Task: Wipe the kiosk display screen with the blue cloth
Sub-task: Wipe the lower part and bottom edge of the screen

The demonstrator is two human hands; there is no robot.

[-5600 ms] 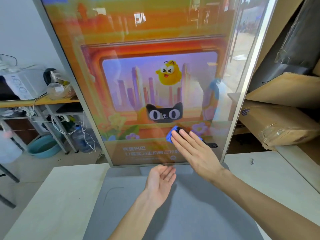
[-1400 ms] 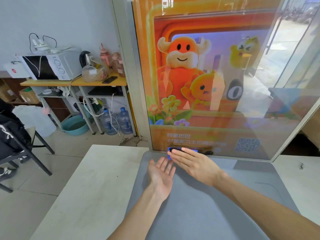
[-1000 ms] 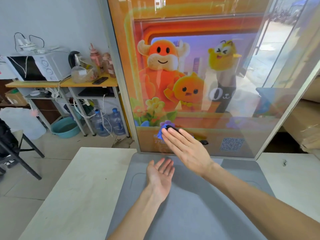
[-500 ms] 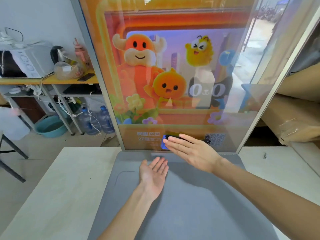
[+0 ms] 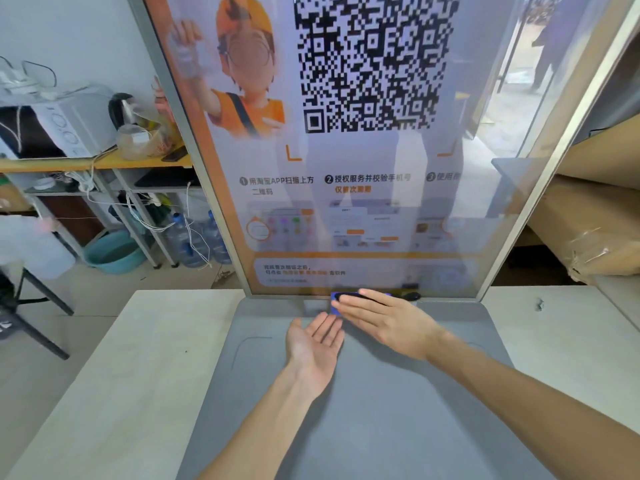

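several things at far left: microwave (image 5: 69,129) and black kettle (image 5: 119,109) on a yellow shelf (image 5: 97,162), clear jar (image 5: 138,142) just beside the kettle, teal basin (image 5: 114,251) and water bottles (image 5: 188,240) on the floor below, loose white cables hanging among them.
lower left: black chair legs (image 5: 34,323) on the floor.
right side: cardboard boxes (image 5: 588,233) stacked behind the screen's metal frame.
under the arms: grey base (image 5: 381,410) of the kiosk, flanked on both sides by pale tabletop (image 5: 121,358).
kiosk display screen (image 5: 363,202): upright, filling the upper middle, showing a large qr code (image 5: 370,64), a cartoon figure and rows of chinese text, with pale reflections across its right part.
in the way: right hand covering most of the cloth, leaving only a blue corner visible by the fingertips.
blue cloth (image 5: 334,304): at the very bottom edge of the screen, near its middle, pinned between glass and fingers.
right hand (image 5: 391,320): flat, fingers straight and close together, pressing the cloth against the lower rim of the screen, not curled round it.
left hand (image 5: 313,344): palm up, fingers loosely extended, holding nothing, over the grey base just below the right fingertips; touching the right hand or not, cannot tell.
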